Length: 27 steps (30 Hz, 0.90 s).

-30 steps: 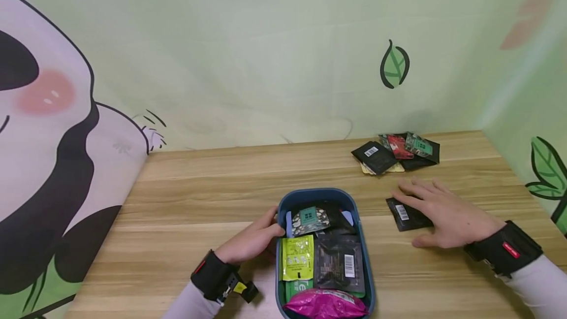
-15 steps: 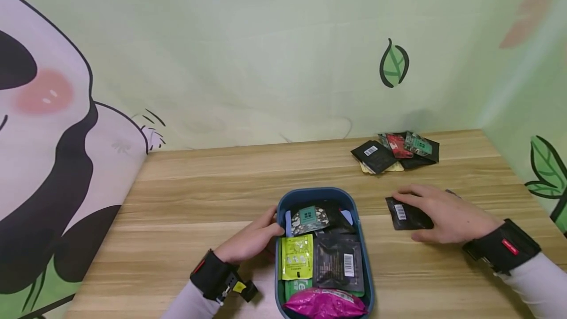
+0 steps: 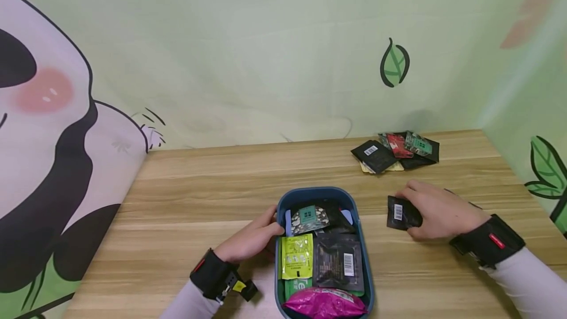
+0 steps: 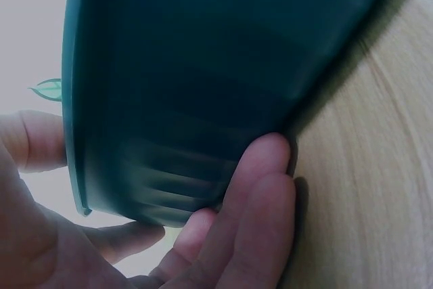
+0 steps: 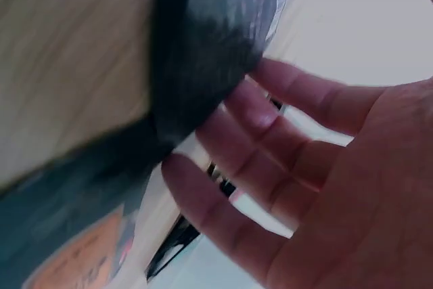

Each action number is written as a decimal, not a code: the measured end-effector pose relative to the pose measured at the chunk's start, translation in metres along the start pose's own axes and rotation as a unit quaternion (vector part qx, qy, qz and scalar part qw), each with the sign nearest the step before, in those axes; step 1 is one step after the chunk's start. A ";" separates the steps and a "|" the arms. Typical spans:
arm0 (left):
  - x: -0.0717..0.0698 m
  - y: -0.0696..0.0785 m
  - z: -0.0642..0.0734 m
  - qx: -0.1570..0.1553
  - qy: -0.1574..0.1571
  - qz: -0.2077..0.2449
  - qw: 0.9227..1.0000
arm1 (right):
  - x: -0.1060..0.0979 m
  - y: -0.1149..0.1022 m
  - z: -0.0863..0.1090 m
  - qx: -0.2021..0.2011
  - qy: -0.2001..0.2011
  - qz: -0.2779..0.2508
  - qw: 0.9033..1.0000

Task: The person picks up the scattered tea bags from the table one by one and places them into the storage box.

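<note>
My left hand (image 3: 248, 242) holds the left side of a dark blue plastic storage box (image 3: 364, 255); in the left wrist view its thumb lies at the rim and its fingers rest against the outer wall (image 4: 183, 65), low by the table. My right hand (image 3: 445, 213) pinches a small black sachet (image 3: 400, 213) with a white barcode, right of the box. In the right wrist view the fingertips (image 5: 181, 167) press on the edge of that sachet (image 5: 210, 45), which is bowed. Another dark packet with an orange label (image 5: 74, 255) lies beside it, mostly hidden by my hand in the head view.
Inside the box are a yellow sachet (image 3: 297, 257), a black sachet (image 3: 338, 262), a magenta packet (image 3: 325, 303) and a flower-patterned sachet (image 3: 308, 218). Several black and red sachets (image 3: 376, 156) lie piled at the back right of the wooden table (image 3: 199, 186), near the printed backdrop (image 3: 288, 63).
My right hand has gone from spread fingers over the black sachet to gripping it, drawing slightly left, and the sachet has turned a little. The left hand and box have stayed put.
</note>
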<state>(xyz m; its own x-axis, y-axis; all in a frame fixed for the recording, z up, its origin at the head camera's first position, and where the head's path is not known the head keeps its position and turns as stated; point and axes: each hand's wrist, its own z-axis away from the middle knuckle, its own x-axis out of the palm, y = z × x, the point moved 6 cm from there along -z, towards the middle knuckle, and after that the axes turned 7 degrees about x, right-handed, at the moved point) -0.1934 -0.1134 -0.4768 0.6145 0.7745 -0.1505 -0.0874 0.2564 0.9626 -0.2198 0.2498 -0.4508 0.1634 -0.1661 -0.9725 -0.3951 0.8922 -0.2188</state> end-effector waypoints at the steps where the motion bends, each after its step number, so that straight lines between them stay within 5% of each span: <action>1: 0.000 0.000 0.000 -0.001 0.000 0.000 1.000 | 0.001 0.000 -0.001 0.000 0.001 0.000 1.000; 12: 0.000 0.000 0.000 -0.004 0.002 -0.005 1.000 | 0.002 -0.005 -0.001 0.023 0.028 0.018 0.999; 27: -0.001 -0.001 0.000 0.001 0.004 -0.017 1.000 | -0.067 -0.058 -0.007 -0.063 0.141 -0.056 0.986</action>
<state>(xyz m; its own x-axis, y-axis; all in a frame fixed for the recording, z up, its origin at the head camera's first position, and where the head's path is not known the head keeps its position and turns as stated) -0.1940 -0.1141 -0.4776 0.6104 0.7702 -0.1847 -0.0645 0.2807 0.9576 -0.2139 0.2062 -0.3732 -0.0384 -0.3860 -0.9217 -0.5003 0.8059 -0.3167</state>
